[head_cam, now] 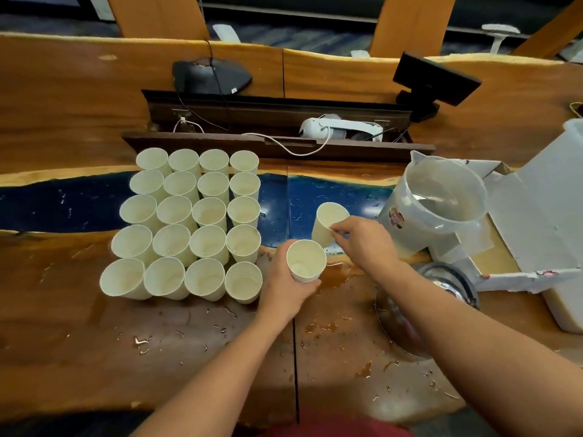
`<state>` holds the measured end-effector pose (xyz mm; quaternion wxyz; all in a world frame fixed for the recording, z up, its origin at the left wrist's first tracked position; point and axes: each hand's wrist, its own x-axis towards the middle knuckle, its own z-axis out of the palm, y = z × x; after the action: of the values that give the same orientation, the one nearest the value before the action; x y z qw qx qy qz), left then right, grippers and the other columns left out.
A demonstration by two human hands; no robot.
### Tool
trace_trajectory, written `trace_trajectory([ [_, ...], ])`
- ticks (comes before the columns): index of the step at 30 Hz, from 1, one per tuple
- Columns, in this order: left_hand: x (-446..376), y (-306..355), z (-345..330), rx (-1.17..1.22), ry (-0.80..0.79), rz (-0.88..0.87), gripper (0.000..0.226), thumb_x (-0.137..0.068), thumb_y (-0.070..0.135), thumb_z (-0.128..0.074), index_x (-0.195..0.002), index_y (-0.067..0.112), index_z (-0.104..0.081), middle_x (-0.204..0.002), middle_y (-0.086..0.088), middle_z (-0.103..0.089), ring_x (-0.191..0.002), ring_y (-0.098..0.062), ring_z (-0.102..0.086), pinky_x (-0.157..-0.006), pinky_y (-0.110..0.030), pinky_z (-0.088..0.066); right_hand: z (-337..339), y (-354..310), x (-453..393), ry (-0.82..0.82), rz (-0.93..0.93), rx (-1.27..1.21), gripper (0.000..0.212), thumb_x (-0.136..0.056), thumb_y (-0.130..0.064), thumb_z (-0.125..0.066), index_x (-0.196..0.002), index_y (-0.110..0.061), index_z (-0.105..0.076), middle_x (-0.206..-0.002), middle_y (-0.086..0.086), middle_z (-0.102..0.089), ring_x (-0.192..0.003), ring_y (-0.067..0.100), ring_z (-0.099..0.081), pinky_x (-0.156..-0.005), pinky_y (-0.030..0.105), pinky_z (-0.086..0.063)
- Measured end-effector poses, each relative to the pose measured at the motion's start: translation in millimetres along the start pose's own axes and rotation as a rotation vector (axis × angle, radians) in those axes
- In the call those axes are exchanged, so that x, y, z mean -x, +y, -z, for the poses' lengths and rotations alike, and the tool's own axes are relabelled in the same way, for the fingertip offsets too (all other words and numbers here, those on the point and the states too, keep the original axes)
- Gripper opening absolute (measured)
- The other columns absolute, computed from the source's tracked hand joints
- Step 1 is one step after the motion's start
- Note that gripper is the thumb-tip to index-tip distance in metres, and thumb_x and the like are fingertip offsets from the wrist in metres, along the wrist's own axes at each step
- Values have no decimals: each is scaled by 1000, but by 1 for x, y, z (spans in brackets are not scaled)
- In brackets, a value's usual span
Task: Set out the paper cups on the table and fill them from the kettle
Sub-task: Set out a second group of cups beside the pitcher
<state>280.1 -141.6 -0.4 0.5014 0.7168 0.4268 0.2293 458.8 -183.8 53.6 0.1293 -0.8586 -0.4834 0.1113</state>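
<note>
A wet wooden table [94, 335] with a blue resin strip is carrying everything, water beading and pooling across it near the person. At the right edge a white foam box [555, 216] with loose flaps is sitting, crowding the clear plastic pitcher [441, 206], which is standing just beside it, open-topped, with a little water showing inside. A block of paper cups [189, 228], four across and five deep, is filling the left centre, cups touching one another, several holding liquid. A steel lid [448, 279] is lying partly under the right forearm. Behind, a black cable trough is holding a white headset [340, 129].

The left hand [284, 285] is gripping a short stack of cups [306, 261], fingers curled round its side, just right of the block. The right hand [366, 244] is pinching the rim of a single cup [328, 223] between thumb and fingertips; that cup is standing tilted on the blue strip, between the block and the pitcher.
</note>
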Motion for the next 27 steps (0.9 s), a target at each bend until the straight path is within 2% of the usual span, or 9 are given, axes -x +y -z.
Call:
trace_trajectory([
  [7,-20,6,1,-48,-13,7,83,-63,30,-89,-127,42,-37,-125,14,-52,-117,-8,-48,-102,-33,-45,-23,11,-34,-98,-36,70,26,-96,-26,-63,-121,-26,-72,-122,1,-71,-99,21,-68,-84,34,-59],
  [11,-31,9,2,-39,-27,19,84,-65,28,-90,-123,48,-33,-123,17,-51,-115,-4,-47,-100,-27,-43,-26,11,-56,-101,-37,70,25,-96,-27,-61,-118,-27,-73,-119,3,-72,-100,26,-67,-84,40,-58],
  [19,-56,7,4,-43,-30,65,85,-64,36,-89,-131,43,-36,-126,16,-51,-116,-8,-48,-98,-28,-45,-35,-6,-113,-104,-33,49,27,-97,-24,-59,-122,-24,-71,-119,7,-71,-100,28,-66,-86,41,-58],
  [27,-52,1,2,-59,-57,53,86,-66,33,-90,-129,47,-33,-126,22,-47,-119,-1,-45,-99,-21,-40,-35,-28,-161,-118,-12,36,25,-97,-19,-55,-111,-19,-75,-110,11,-72,-92,32,-66,-80,37,-56],
])
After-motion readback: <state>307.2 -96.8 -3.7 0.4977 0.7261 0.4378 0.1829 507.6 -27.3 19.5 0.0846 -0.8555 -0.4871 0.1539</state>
